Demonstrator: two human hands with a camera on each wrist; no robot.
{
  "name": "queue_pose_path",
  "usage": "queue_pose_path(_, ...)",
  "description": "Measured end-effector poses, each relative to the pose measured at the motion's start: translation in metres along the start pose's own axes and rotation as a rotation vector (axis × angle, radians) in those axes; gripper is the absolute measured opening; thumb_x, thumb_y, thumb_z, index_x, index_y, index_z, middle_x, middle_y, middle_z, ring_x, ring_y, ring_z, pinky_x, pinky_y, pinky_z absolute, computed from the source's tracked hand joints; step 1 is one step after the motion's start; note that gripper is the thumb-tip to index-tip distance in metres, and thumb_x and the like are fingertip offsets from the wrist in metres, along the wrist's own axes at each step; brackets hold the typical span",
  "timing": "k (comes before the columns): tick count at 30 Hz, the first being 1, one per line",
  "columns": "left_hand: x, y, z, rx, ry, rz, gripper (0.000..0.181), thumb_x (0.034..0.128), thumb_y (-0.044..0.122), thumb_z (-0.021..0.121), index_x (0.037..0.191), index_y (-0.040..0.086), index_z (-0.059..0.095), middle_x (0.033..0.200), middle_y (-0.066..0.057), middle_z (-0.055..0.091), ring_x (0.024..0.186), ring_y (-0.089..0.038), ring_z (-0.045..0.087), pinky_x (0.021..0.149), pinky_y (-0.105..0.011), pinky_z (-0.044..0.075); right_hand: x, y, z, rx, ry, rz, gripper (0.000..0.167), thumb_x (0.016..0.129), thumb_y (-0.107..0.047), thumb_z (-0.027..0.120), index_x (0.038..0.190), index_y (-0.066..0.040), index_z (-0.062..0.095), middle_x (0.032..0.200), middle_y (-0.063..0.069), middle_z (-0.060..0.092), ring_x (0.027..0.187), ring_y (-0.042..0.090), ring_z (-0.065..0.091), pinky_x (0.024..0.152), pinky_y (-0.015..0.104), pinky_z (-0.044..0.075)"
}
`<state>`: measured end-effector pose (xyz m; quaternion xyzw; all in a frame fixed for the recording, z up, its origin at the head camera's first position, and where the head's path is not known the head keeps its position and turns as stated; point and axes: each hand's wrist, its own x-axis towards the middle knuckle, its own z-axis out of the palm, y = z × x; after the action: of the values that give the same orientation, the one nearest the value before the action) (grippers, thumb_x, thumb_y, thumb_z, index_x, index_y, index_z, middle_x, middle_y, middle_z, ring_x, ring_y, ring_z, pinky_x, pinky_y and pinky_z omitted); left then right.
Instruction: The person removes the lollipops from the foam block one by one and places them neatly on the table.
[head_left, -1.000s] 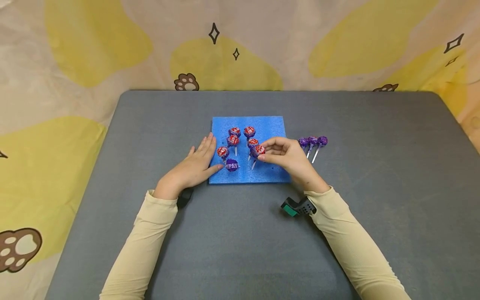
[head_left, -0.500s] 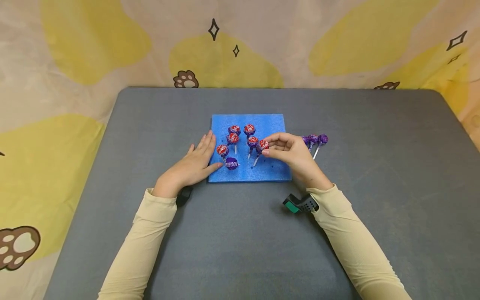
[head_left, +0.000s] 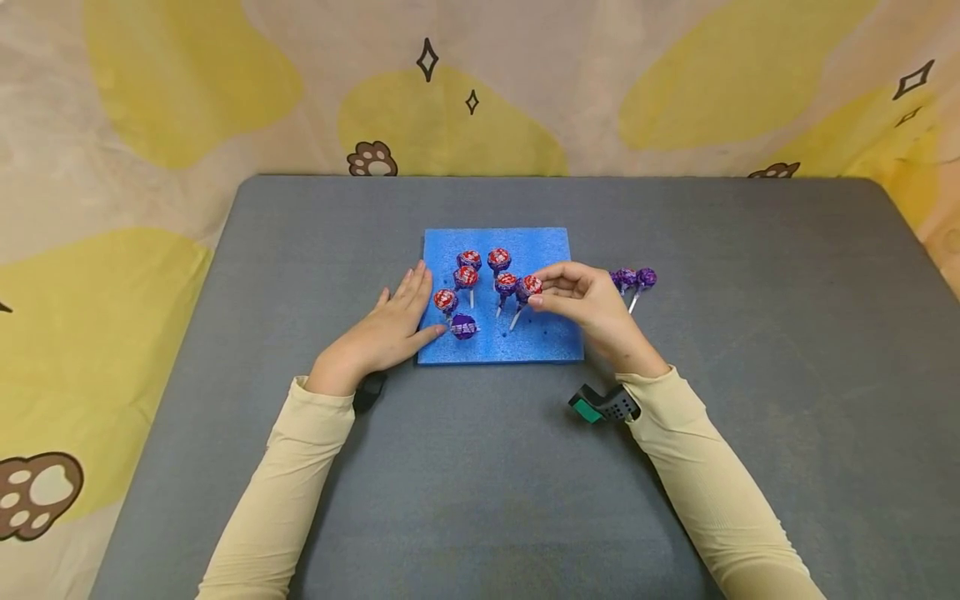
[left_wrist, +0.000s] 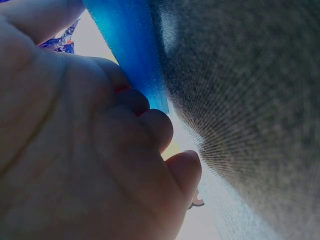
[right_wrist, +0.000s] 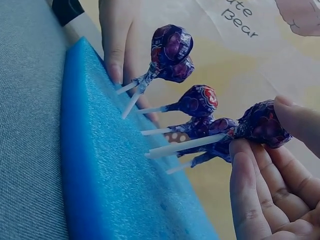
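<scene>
A: What's the count?
B: Six standing lollipops (head_left: pixel 463 327) in one blue board (head_left: pixel 513 352), three loose lollipops (head_left: pixel 646 277) on the surface (head_left: pixel 480 467) right of it, one held lollipop (head_left: pixel 528 287) over it, pinched by the right grip (head_left: pixel 587 305). Left grip (head_left: pixel 384 335) is spread on its left edge.
A: Changes?
B: Held lollipop's shifted right since a second ago.

Right hand (head_left: pixel 596 312) partly hides one lollipop (head_left: pixel 616 280); in left wrist view, perhaps another lollipop (left_wrist: pixel 64 42) behind left hand (left_wrist: pixel 85 145)
</scene>
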<state>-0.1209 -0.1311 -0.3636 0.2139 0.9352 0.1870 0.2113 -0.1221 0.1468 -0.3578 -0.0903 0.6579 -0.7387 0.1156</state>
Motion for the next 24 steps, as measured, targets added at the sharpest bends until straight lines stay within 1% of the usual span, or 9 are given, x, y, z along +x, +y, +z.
queue_pose_path(4,0.0,0.0,0.0,-0.005,-0.001,-0.002,0.079,0.0995,0.039,0.042,0.149,0.0,-0.005,0.155,-0.012,-0.014,0.142,-0.026,-0.011,0.111,-0.053,-0.001,0.001,-0.001,-0.003,0.0,0.013,-0.014,0.02,0.081,0.011,0.065,0.095,-0.004,0.065,0.085,0.004,0.068,0.076,0.013,0.066,0.075,0.031,0.054)
queue_pose_path(8,-0.001,-0.001,0.0,-0.007,0.001,-0.008,0.079,0.0993,0.04,0.042,0.149,0.001,-0.005,0.156,-0.012,-0.014,0.142,-0.026,-0.011,0.111,-0.053,-0.001,0.002,-0.003,-0.006,0.016,0.027,-0.032,0.021,0.082,0.012,0.063,0.094,-0.005,0.065,0.084,0.004,0.067,0.074,0.013,0.066,0.075,0.031,0.054)
queue_pose_path(13,-0.001,-0.001,0.001,-0.004,0.007,-0.005,0.079,0.0993,0.04,0.042,0.149,0.001,-0.004,0.156,-0.012,-0.013,0.142,-0.027,-0.01,0.111,-0.053,-0.001,0.001,-0.005,-0.008,0.037,0.026,-0.058,0.022,0.082,0.013,0.062,0.094,-0.006,0.066,0.084,0.004,0.068,0.074,0.012,0.066,0.075,0.031,0.054)
queue_pose_path(20,-0.001,0.0,0.0,-0.002,0.008,-0.005,0.079,0.0992,0.039,0.043,0.149,0.0,-0.004,0.156,-0.013,-0.013,0.142,-0.027,-0.009,0.111,-0.053,-0.001,0.0,-0.006,-0.012,0.037,0.031,-0.079,0.024,0.082,0.013,0.061,0.094,-0.007,0.067,0.085,0.004,0.068,0.074,0.014,0.066,0.074,0.032,0.054)
queue_pose_path(24,0.0,0.0,0.0,0.0,0.009,-0.003,0.079,0.0993,0.039,0.042,0.149,0.0,-0.004,0.156,-0.013,-0.013,0.142,-0.027,-0.009,0.111,-0.054,-0.001,0.0,-0.008,-0.016,0.034,0.028,-0.086,0.021,0.083,0.012,0.061,0.094,-0.006,0.067,0.086,0.005,0.068,0.074,0.016,0.066,0.074,0.032,0.055)
